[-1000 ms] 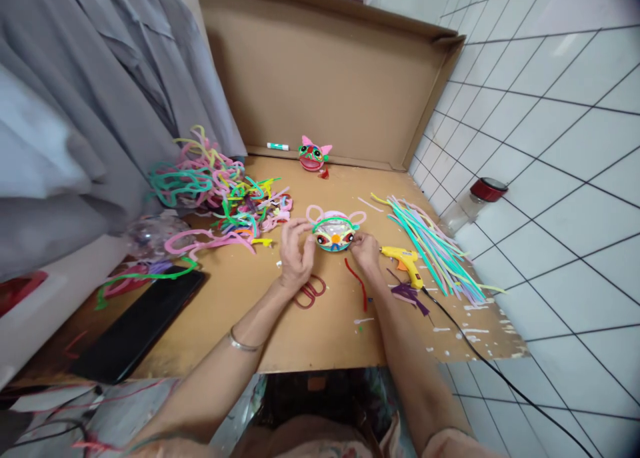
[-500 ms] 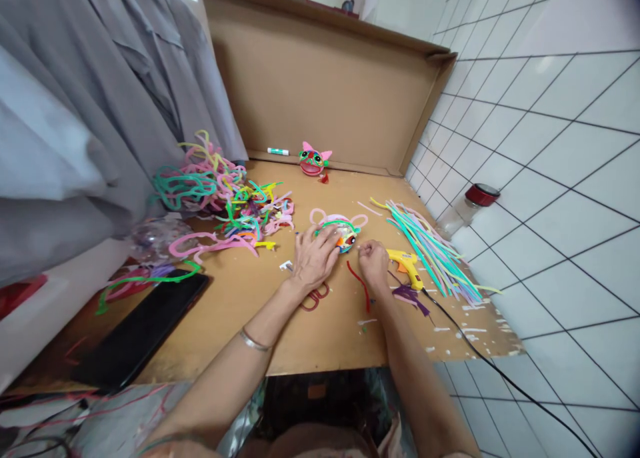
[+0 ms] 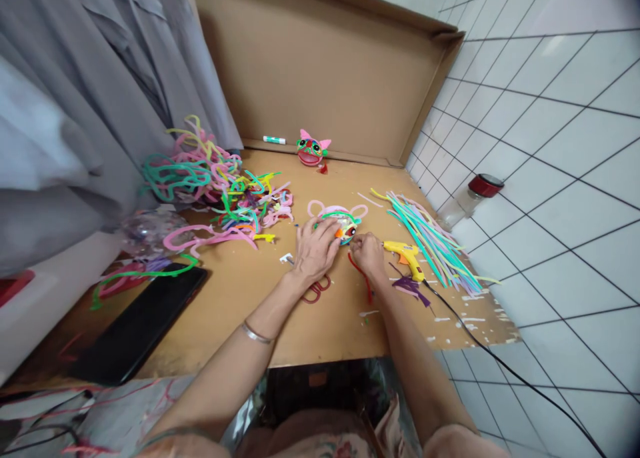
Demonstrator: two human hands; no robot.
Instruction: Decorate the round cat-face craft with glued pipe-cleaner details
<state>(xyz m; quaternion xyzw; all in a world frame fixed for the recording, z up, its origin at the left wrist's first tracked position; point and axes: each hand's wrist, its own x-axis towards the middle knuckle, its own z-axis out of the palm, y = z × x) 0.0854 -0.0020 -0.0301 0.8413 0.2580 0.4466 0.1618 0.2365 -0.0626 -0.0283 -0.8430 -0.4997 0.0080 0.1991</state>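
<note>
A small animal head craft (image 3: 349, 234) with pink loop ears, a green band and one dark eye sits mid-table. My left hand (image 3: 316, 248) lies over its left side, fingers curved onto it and holding it in place. Close to its right side, my right hand (image 3: 367, 253) is closed in a pinch; whatever is between the fingertips is too small to make out. A red pipe cleaner (image 3: 369, 286) lies below that hand, partly covered. Under my left wrist, dark red scissor handles (image 3: 317, 291) stick out. The yellow glue gun (image 3: 409, 258) rests just right of my right hand.
Tangled pipe cleaners (image 3: 200, 171) heap at the left, straight ones (image 3: 435, 241) at the right. A similar head (image 3: 311, 151) and a glue stick (image 3: 275, 140) are by the cardboard (image 3: 330, 71). Also around: a phone (image 3: 145, 325), purple scraps (image 3: 413, 288), a red-lidded jar (image 3: 470, 201), a trailing cord (image 3: 480, 341).
My right hand has moved slightly left, up to the craft head and over the top of the red pipe cleaner. My left hand stays on the head. The camera view has tilted slightly down.
</note>
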